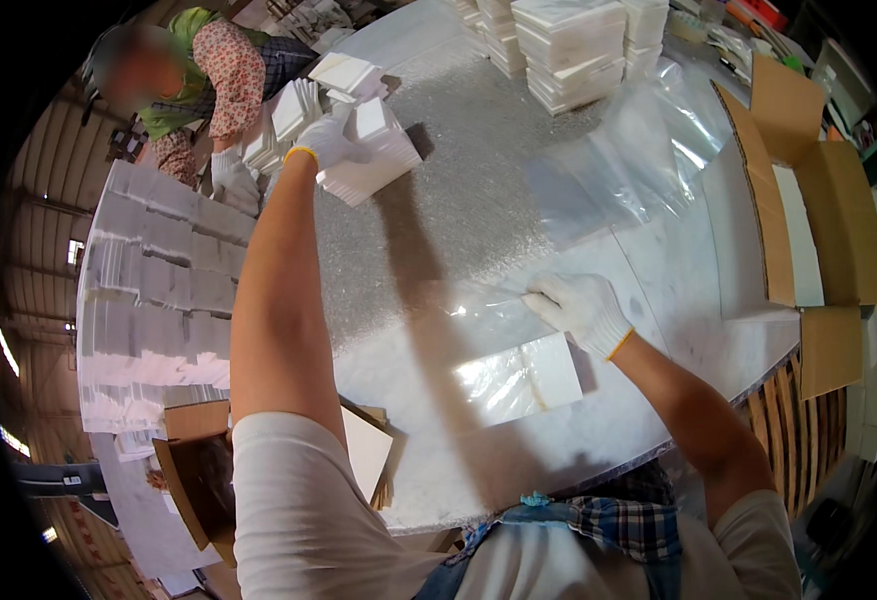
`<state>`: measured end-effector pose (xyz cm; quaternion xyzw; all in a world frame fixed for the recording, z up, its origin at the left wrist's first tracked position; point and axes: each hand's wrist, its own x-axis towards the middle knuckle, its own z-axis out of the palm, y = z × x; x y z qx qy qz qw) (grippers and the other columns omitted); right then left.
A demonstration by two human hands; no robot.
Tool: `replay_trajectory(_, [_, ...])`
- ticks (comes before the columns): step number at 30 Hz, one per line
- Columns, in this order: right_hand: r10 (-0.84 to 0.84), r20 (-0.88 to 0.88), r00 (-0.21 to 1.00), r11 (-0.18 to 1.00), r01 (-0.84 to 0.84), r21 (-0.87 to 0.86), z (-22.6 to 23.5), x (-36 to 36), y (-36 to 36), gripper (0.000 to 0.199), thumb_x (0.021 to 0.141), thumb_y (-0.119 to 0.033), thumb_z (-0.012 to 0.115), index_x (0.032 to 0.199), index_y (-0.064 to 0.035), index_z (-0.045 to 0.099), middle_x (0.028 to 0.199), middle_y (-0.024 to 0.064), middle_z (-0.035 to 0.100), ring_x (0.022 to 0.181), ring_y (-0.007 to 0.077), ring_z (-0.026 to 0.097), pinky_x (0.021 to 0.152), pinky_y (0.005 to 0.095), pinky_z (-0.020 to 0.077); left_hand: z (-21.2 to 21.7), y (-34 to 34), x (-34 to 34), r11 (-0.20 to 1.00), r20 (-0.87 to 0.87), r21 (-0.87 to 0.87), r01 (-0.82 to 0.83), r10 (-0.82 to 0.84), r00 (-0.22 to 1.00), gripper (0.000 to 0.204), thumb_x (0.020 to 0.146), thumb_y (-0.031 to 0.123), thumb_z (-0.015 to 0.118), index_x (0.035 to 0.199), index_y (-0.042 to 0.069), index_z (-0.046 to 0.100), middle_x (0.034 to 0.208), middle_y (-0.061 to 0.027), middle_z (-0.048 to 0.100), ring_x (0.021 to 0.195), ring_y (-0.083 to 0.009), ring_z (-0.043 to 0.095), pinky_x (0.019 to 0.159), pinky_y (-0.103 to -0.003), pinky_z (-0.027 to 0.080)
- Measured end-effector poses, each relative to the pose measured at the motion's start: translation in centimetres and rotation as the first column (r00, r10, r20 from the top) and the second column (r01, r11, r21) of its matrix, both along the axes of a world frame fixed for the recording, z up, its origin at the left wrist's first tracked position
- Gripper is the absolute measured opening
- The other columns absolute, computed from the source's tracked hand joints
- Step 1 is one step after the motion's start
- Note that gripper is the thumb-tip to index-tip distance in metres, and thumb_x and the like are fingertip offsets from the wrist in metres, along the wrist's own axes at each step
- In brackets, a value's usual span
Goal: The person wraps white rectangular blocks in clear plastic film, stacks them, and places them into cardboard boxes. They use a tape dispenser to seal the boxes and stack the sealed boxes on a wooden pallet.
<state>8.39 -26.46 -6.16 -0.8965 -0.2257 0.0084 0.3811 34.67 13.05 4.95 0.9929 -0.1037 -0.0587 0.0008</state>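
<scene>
Just beyond the white slab, the gloved right hand apparently pinches clear film, fingers closed; farther beyond, the gloved left hand curves over a tile stack, hold unclear. The slab looks mostly film-covered, that stack bare.

We see a white fabric glove on the right hand and a matching one on the left hand, each edged at the wrist with a thin yellow-orange band. We wear a pale, plain shirt, its loose short left sleeve and right sleeve leaving the forearms uncovered. Over it we have dark blue straps, checked blue-and-white cloth and a small turquoise knot.
</scene>
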Motion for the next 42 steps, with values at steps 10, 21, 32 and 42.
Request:
replay_trajectory(10, [0.019, -0.122, 0.992, 0.994, -0.032, -0.103, -0.4, 0.4, 0.1, 0.034, 0.100, -0.044, 0.051, 0.109, -0.0171, 0.069, 0.097, 0.0130, 0.073, 0.090, 0.0364, 0.070, 0.080, 0.0489, 0.0547, 1.9, -5.1, -8.0, 0.985, 0.179, 0.084, -0.148, 0.131, 0.975, 0.067, 0.065, 0.045, 0.085, 0.114, 0.003, 0.065, 0.107, -0.0201, 0.073, 0.102, -0.0351, 0.070, 0.091, -0.043, 0.054])
replay_trajectory(21, [-0.002, -0.097, 0.995, 0.993, -0.009, -0.119, -0.4, 0.2, -0.2, 0.032, 0.102, -0.043, 0.047, 0.112, -0.0183, 0.065, 0.097, 0.0148, 0.071, 0.091, 0.0385, 0.067, 0.081, 0.0496, 0.0532, 6.3, -17.5, -30.5, 0.990, 0.023, -0.042, 0.132, -0.131, 0.991, 0.068, 0.063, 0.041, 0.086, 0.114, 0.001, 0.066, 0.098, -0.0202, 0.067, 0.091, -0.0350, 0.068, 0.086, -0.043, 0.054])
replay_trajectory(32, [-0.023, -0.215, 0.976, 1.000, 0.026, 0.012, 1.3, -0.8, 0.0, 0.029, 0.099, -0.040, 0.056, 0.111, -0.0171, 0.069, 0.083, 0.0120, 0.068, 0.071, 0.0264, 0.065, 0.070, 0.0396, 0.0532, 2.7, -22.5, -37.8, 0.982, 0.079, 0.050, 0.184, -0.188, 0.979, 0.075, 0.064, 0.046, 0.086, 0.116, 0.002, 0.057, 0.102, -0.0181, 0.066, 0.095, -0.0352, 0.064, 0.083, -0.044, 0.050])
replay_trajectory(42, [0.068, -0.368, 0.927, 0.946, 0.057, 0.318, 1.3, 0.6, -0.4, 0.030, 0.098, -0.033, 0.060, 0.112, -0.0093, 0.070, 0.086, 0.0078, 0.069, 0.074, 0.0151, 0.065, 0.069, 0.0339, 0.0523, 2.9, -19.9, -37.7, 0.923, 0.106, -0.338, -0.183, 0.231, 0.967, 0.111, 0.072, 0.053, 0.088, 0.153, -0.003, 0.037, 0.137, -0.0281, 0.056, 0.127, -0.0398, 0.056, 0.108, -0.046, 0.046])
